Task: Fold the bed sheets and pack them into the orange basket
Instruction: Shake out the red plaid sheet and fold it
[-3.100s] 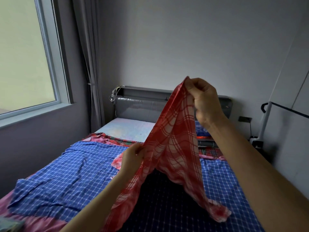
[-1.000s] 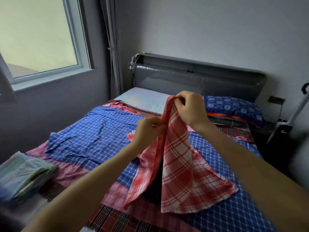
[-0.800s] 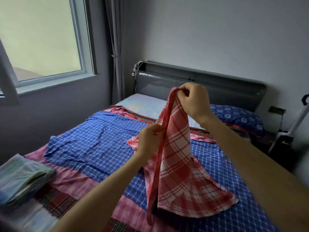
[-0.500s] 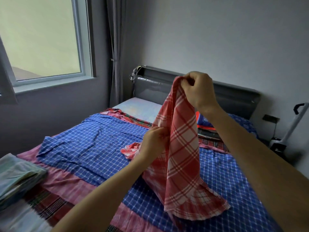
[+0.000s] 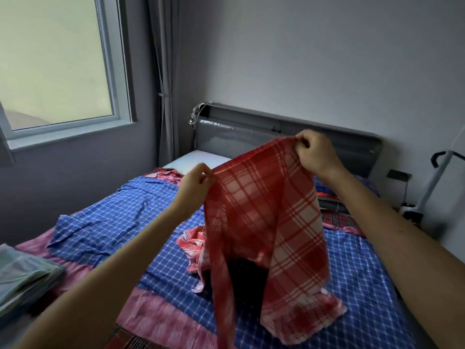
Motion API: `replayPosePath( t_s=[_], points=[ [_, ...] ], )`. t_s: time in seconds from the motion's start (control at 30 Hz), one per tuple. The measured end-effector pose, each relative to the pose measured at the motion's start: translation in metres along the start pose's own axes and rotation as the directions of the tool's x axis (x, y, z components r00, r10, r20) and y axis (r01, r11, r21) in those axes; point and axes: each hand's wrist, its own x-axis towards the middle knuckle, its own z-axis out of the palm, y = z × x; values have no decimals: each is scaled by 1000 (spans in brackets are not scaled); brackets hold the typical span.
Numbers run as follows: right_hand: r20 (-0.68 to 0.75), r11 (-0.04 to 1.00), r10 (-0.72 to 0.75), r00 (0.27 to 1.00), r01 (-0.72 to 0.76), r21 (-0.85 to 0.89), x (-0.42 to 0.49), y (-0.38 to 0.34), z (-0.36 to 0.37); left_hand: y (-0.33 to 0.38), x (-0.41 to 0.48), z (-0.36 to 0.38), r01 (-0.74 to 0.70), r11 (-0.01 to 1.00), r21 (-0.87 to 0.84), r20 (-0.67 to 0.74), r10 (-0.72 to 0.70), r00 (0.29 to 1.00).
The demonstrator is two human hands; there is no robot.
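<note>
- A folded stack of pale cloth is lying at the near left edge of the bed, beside a pink cloth that is showing from under the blue checked sheet.
- The red plaid sheet, the item in hand, is hanging between both hands over the middle of the bed. Its lower end is resting, partly bunched, on the blue checked sheet.
- The left hand is pinching the left end of the upper edge, with its fingers curled on the fabric.
- The right hand is pinching the right end of the same edge, slightly higher and farther out, with thumb and fingers closed on the fabric.
- Step in hand, as judged: the top edge is being held spread to square the sheet for a fold. The blue checked sheet is lying unfolded.
- Next move, as judged: it is calling for bringing the two held corners together, or laying the panel flat, while keeping the edges aligned.
- The orange basket is not appearing in view, so its position cannot be told.
- The grey headboard and the window are standing beyond.
</note>
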Motion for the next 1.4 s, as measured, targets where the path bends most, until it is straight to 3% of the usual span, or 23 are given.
replayPosePath(
  t_s=[0.1,0.23,0.3,0.4,0.43,0.5,0.53,0.6,0.67,0.73,0.8,0.87,0.93,1.0,1.07,1.1,1.17,1.23,1.27,1.3,1.33,1.4],
  points=[
    [194,993,82,978,-97,69,-5,-7,21,0,21,-35,59,997,-45,18,-58,998],
    [481,969,87,873,-186,163,-5,-30,29,13,56,-99,0,997,-82,6,1,1000],
    [559,970,55,827,-177,167,-3,-41,32,21,73,-129,-55,995,-78,79,61,995],
    [450,961,12,893,-135,242,12,-71,39,22,101,-174,-171,985,-32,254,174,952],
    [411,946,-3,912,-130,297,16,-85,39,16,112,-185,-214,974,71,310,183,933],
    [372,935,-45,927,-93,343,27,-118,46,-6,131,-202,-386,817,429,369,232,900],
    [381,940,-55,923,-81,331,30,-129,47,-21,134,-200,-435,744,508,386,255,887],
    [384,947,-56,921,-73,314,38,-147,60,-65,145,-201,-375,781,500,371,198,907],
    [341,946,-9,940,-103,309,46,-154,74,-119,162,-212,-193,849,491,287,51,956],
    [336,977,57,940,-121,174,50,-143,84,-165,173,-222,-4,881,474,203,-105,974],
    [397,978,164,903,-97,-184,52,-116,98,-192,184,-224,118,938,326,183,-185,966],
    [478,872,326,816,-64,-485,49,-80,119,-207,199,-221,222,962,158,223,-254,941],
    [493,763,484,723,-72,-642,41,-48,138,-216,219,-217,326,944,57,258,-329,908],
    [457,663,594,662,-81,-744,40,-15,160,-225,242,-212,361,933,-2,294,-345,891],
    [359,539,656,664,-78,-839,37,18,184,-227,256,-208,308,950,43,343,-303,889],
    [305,477,687,660,-93,-874,36,36,197,-231,262,-206,222,968,121,391,-252,885],
    [264,409,756,599,-117,-905,35,72,231,-247,277,-200,35,931,364,565,-250,786],
    [233,360,801,551,-133,-924,31,87,258,-263,280,-193,-175,742,647,626,-385,678],
    [200,344,796,571,-156,-926,46,95,268,-271,294,-184,-287,617,733,603,-393,694],
    [140,331,774,617,-206,-921,70,99,270,-271,313,-172,-323,552,768,556,-327,764],
    [54,335,737,674,-295,-895,99,100,266,-264,333,-162,-302,547,781,488,-232,842],
    [-177,401,538,824,-435,-806,187,92,234,-228,393,-150,-178,676,715,261,-21,965]
  ],
)
